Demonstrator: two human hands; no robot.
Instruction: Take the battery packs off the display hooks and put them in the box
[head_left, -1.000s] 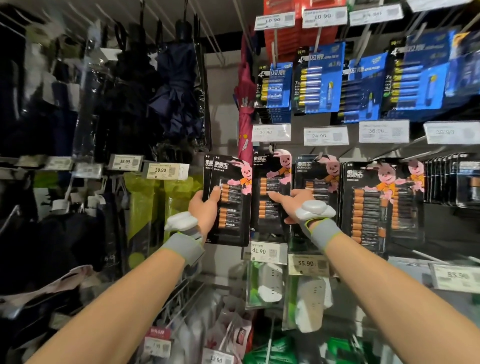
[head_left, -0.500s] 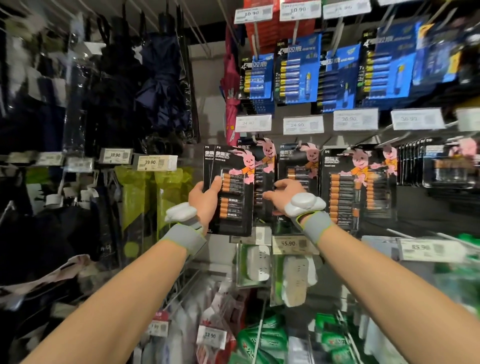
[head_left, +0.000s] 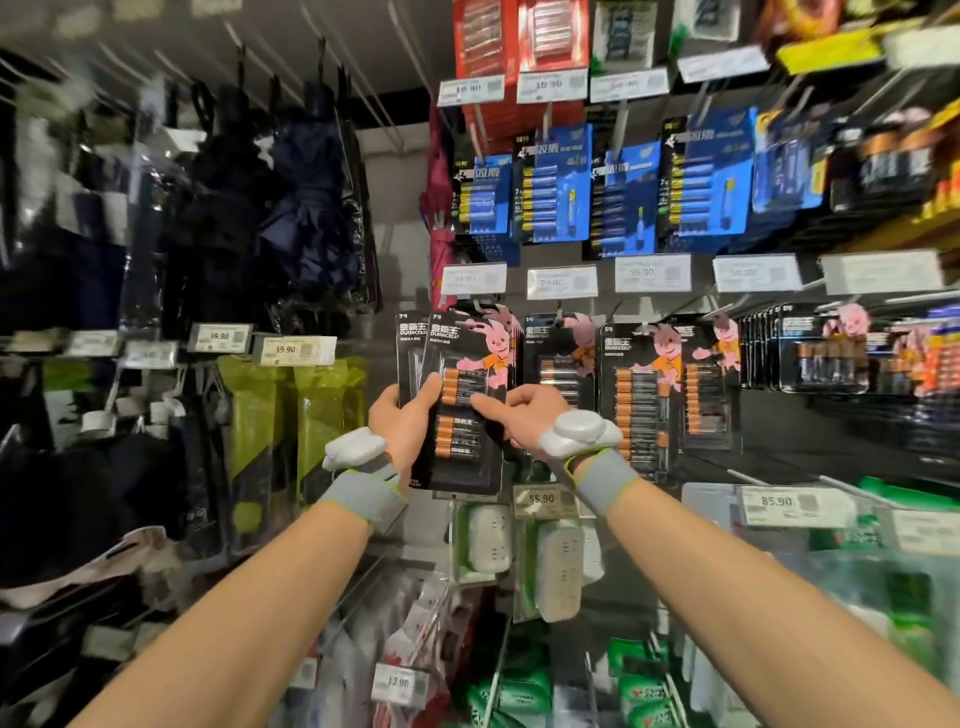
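Holding two black battery packs (head_left: 462, 441) fanned one over the other, the left grip (head_left: 402, 423) has its thumb across the front face and its fingers behind. The pair sits tilted in front of the leftmost hook of the black row. The right grip (head_left: 527, 415) pinches the right edge of the front pack, thumb on the blister, fingers curled behind. Whether the hang holes are clear of the hook wire cannot be told, as the pack tops cover it.

Assessment of the step: the pair should be drawn straight toward the person along the line of the hook and kept level, so that the card holes do not catch on the hook's tip. The two packs should be squared into one stack before either grip lets go. The blister faces look slick, and a fanned pair may slide apart. The box is not in view, so the direction of the carry cannot be stated.

Surroundings:
- Hanging packs (head_left: 558, 364) of the same black kind hang just to the right of the right grip, with a larger pack (head_left: 654, 395) beyond them.
- Blue packs (head_left: 550, 192) fill the row above.
- An upper price tag (head_left: 470, 278) projects just above the held pair, and a lower price tag (head_left: 540, 501) sits just beneath it.
- White adaptors (head_left: 556, 566) hang lower down, and green bags (head_left: 260, 415) hang to the left.

Obstructions: both tags stand close to the withdrawal path. The neighbouring hanging packs are near enough for the right grip's knuckles to knock them.
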